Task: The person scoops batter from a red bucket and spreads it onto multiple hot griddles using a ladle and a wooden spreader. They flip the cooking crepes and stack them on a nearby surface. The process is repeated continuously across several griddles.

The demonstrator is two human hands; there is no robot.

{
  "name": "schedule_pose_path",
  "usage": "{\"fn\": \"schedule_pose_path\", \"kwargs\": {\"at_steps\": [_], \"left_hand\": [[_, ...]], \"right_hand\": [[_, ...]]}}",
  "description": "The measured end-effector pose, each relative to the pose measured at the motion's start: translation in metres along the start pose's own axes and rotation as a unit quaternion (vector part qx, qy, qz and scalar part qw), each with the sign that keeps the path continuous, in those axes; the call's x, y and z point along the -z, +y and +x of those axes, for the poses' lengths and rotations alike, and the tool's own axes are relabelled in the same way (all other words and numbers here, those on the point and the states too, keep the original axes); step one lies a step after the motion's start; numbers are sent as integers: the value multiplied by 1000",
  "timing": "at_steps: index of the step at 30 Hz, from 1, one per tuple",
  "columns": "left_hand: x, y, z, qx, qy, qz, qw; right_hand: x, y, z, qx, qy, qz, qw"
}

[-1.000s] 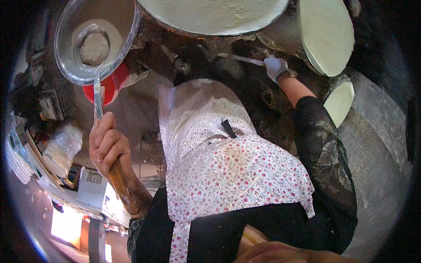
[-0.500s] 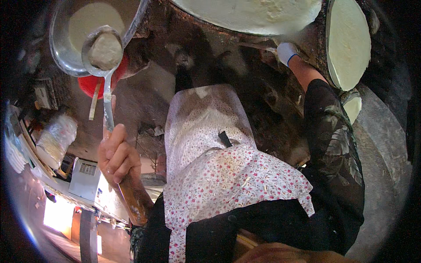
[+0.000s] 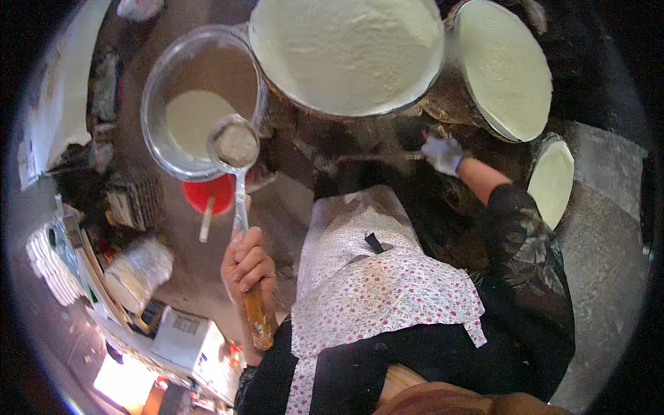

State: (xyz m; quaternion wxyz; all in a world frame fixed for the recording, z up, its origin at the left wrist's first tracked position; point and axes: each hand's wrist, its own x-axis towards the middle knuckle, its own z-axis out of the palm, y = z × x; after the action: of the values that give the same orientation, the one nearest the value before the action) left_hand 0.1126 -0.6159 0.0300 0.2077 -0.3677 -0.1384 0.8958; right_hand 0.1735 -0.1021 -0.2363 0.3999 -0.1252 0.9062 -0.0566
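Observation:
My left hand (image 3: 247, 266) is closed around the long handle of a metal ladle (image 3: 235, 144), whose butt end is brown. A pale mass sits in the ladle's bowl, which overlaps the near rim of a metal pot (image 3: 149, 114) in view. Pale batter (image 3: 194, 117) lies in that pot. My right hand (image 3: 444, 153), in a white glove, is low beside a big round griddle (image 3: 346, 59) coated with a pale layer. A thin stick (image 3: 380, 158) runs left from its fingers, which seem closed on it; the dark surroundings blur the grip.
Two more pale-coated round surfaces stand at the right, a large one (image 3: 505, 69) and a smaller one (image 3: 552, 181). Below the pot is a red container (image 3: 220, 196) with a light stick (image 3: 206, 221). A plastic-wrapped bundle (image 3: 138, 273) and a white box (image 3: 181, 339) are at the lower left.
The view has shifted, so the pot and griddles appear lower and more of them shows. My left hand still grips the ladle over the pot's near side; my right hand stays near the griddle.

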Motion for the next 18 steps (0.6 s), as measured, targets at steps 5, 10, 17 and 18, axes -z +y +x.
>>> {"fn": "schedule_pose_path", "kwargs": {"at_steps": [5, 10, 17, 18], "left_hand": [[-34, -23, -40, 39, -16, 29, 999], [-51, -35, -59, 52, -55, 61, 995], [-56, -53, -72, 66, -37, 89, 993], [-56, -54, -73, 87, -41, 104, 990]], "right_hand": [[49, -118, -112, 23, 301, 390, 870], [123, -117, -118, -190, 417, 542, 705], [195, -48, -71, -225, 534, 218, 785], [203, -46, -64, -238, 536, 177, 790]]}}
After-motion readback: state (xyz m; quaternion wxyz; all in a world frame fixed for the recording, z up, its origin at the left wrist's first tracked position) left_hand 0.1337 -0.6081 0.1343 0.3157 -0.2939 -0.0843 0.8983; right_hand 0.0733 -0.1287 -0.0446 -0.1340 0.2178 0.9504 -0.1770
